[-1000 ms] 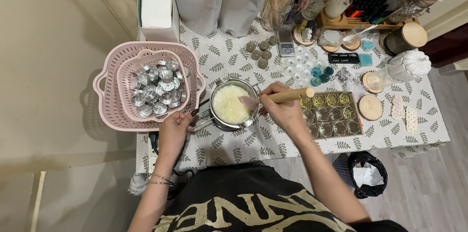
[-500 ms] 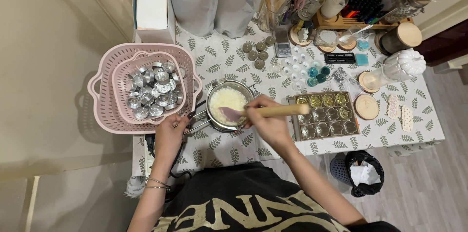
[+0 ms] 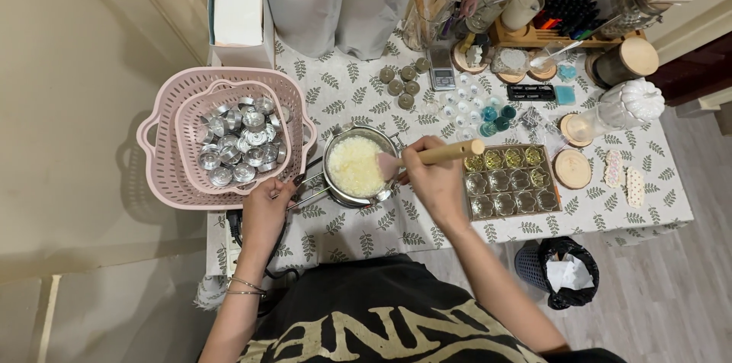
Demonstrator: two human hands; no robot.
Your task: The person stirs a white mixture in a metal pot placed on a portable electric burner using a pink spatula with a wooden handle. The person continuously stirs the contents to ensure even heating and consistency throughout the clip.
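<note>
Spatula in the pot, both hands engaged.

The right hand (image 3: 435,180) has its grip closed around the wooden-handled pink spatula (image 3: 431,157); its long axis runs nearly level, handle end pointing right and slightly up, blade pointing left into the round steel pot of pale yellowish wax flakes (image 3: 354,168). The blade lies left of the grip, the handle's free end right of it. The left hand (image 3: 267,207) is closed on the pot's handle, just beside the pink plastic basket of small metal cups (image 3: 229,138), on the leaf-patterned surface (image 3: 343,96).
</note>
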